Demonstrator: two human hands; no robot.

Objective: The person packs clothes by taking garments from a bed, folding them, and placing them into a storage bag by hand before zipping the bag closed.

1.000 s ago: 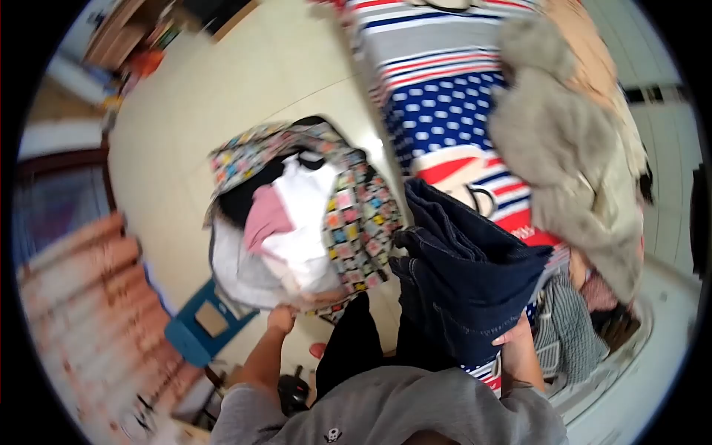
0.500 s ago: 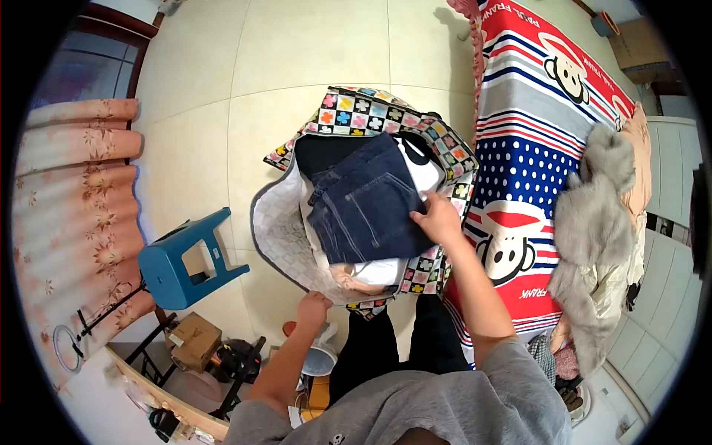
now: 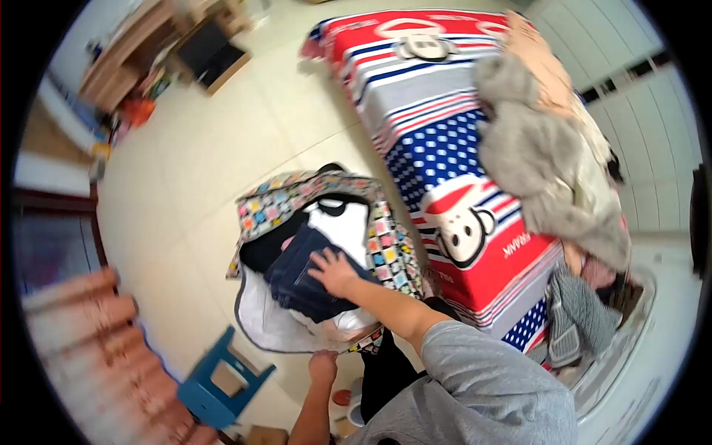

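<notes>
A large storage bag [image 3: 259, 335] with a colourful flower-check outside and a pale lining lies wide open on the floor, filled with clothes. Dark blue folded denim jeans [image 3: 291, 280] rest on top of the pile. My right hand [image 3: 335, 274] presses flat on them, fingers spread. White clothing [image 3: 348, 228] with black trim shows beyond the jeans, and a black garment [image 3: 268, 251] lies to their left. Down at the bag's near rim, my left hand [image 3: 323, 366] is closed on the edge. The jeans' underside is hidden.
To the right stands a bed [image 3: 445, 156] with a printed cover, a grey fluffy garment [image 3: 530, 141] lying on it. A blue plastic stool [image 3: 215, 393] is at lower left, beside an orange curtain [image 3: 96, 326]. Farther back, an open box [image 3: 211, 55] sits on the floor.
My right hand has gone from holding the jeans' right edge to lying flat on top of them. The left hand stays at the bag's rim. The view has turned toward the right.
</notes>
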